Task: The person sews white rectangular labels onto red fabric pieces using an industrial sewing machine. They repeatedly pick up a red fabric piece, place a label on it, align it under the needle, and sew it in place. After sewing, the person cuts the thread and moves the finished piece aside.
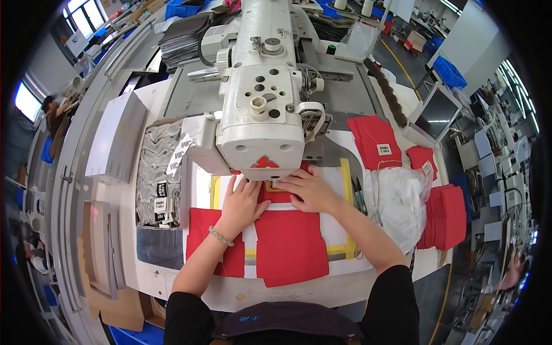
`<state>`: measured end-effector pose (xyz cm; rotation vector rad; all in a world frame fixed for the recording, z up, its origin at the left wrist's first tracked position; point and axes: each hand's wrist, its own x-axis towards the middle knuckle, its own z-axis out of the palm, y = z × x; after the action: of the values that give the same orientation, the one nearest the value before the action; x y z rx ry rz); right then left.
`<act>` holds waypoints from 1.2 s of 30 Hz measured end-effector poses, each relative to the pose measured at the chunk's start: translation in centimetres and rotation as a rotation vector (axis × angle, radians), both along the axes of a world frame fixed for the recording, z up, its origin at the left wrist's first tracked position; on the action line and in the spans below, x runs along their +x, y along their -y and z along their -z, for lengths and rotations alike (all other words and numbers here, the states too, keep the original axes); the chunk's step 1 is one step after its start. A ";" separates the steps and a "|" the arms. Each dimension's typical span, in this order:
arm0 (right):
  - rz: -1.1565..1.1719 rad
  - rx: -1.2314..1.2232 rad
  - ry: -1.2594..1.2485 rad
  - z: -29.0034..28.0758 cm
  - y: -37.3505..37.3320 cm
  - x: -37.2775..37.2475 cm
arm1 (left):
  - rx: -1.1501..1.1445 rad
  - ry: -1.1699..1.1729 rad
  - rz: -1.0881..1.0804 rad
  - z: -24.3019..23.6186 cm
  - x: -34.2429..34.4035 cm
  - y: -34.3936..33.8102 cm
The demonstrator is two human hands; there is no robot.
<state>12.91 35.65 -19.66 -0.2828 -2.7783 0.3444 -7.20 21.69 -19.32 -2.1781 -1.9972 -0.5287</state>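
Note:
A white industrial sewing machine (259, 98) stands over a work plate with yellow tape (347, 201). My left hand (242, 201) lies with fingers spread just under the head's left side, at the edge of a red fabric piece (276, 195) beneath the needle area. My right hand (307, 190) rests flat on the same piece from the right, fingers apart and reaching under the head, where some tips are hard to make out. Two more red panels lie nearer me, one at left (201, 236) and one in the middle (292, 247).
At left are a long white box (115, 138) and a tray of grey labels (155, 167). At right are red fabric stacks (445, 215), a plastic bag (397, 210) and a screen (437, 112). Another person (54, 115) works at the far left.

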 end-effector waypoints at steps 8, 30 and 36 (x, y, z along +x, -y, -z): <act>0.001 0.026 -0.004 0.1 0.2 0.5 | -0.030 0.000 0.008 0.0 0.0 0.1; 0.033 0.042 -0.026 0.7 -1.7 0.0 | -0.067 0.058 -0.039 -0.1 -1.2 -1.9; 0.102 0.064 -0.078 1.1 -1.0 0.2 | -0.033 0.016 -0.015 -0.5 -1.1 -1.6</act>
<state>13.07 36.64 -20.78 -0.3860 -2.6808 0.2353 -8.31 23.28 -18.81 -2.1824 -2.0429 -0.5163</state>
